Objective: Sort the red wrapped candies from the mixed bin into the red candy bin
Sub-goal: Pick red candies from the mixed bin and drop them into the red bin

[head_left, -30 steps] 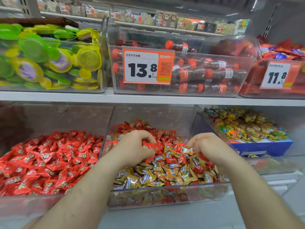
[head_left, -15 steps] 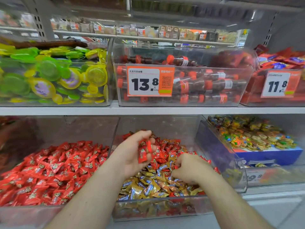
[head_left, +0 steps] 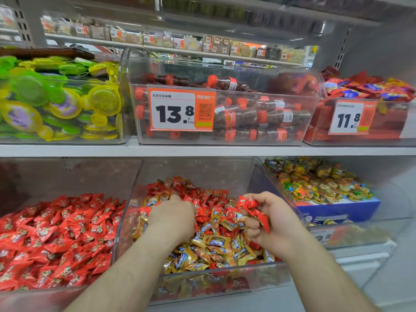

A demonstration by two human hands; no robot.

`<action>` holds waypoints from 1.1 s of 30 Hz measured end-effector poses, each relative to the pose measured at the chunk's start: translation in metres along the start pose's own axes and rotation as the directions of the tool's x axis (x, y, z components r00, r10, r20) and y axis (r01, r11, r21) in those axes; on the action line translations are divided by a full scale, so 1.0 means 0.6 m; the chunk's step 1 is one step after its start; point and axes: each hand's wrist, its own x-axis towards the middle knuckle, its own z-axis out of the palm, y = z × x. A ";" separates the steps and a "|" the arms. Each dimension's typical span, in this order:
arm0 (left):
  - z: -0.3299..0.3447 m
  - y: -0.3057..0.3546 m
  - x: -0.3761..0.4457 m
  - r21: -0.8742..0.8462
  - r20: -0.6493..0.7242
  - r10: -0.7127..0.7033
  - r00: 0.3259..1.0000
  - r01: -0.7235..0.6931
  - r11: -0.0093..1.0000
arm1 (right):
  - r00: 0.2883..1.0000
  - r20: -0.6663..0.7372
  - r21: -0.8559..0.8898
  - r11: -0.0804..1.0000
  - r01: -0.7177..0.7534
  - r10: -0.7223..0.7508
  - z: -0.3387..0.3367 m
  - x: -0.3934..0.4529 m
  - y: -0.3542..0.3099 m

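**Both hands in the mixed bin**

The left hand (head_left: 173, 218) is palm-down in the mixed bin (head_left: 126, 221); its fingers are buried among wrappers, so their grip cannot be told. The right hand (head_left: 273, 220) curls its fingers round several red wrapped candies (head_left: 255, 209), count unclear. The red candy bin (head_left: 67, 176) sits just left. Two price tags read 13.8 (head_left: 180, 109) and 11.8 (head_left: 349, 117); the wrapper print is illegible.
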 end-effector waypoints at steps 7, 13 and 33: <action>0.015 0.004 0.009 -0.062 -0.080 -0.030 0.996 0.025 0.998 | 0.990 0.124 0.314 0.943 -0.109 0.073 0.012 -0.003 0.008; -0.035 -0.034 -0.033 -0.793 -0.209 0.004 0.978 -0.172 0.585 | 0.980 0.173 0.456 0.874 -0.167 0.097 0.040 -0.001 0.007; -0.027 -0.321 -0.133 -0.618 0.245 -0.041 0.969 0.124 -0.776 | 0.922 0.305 0.075 0.960 -0.271 0.236 0.323 -0.046 0.051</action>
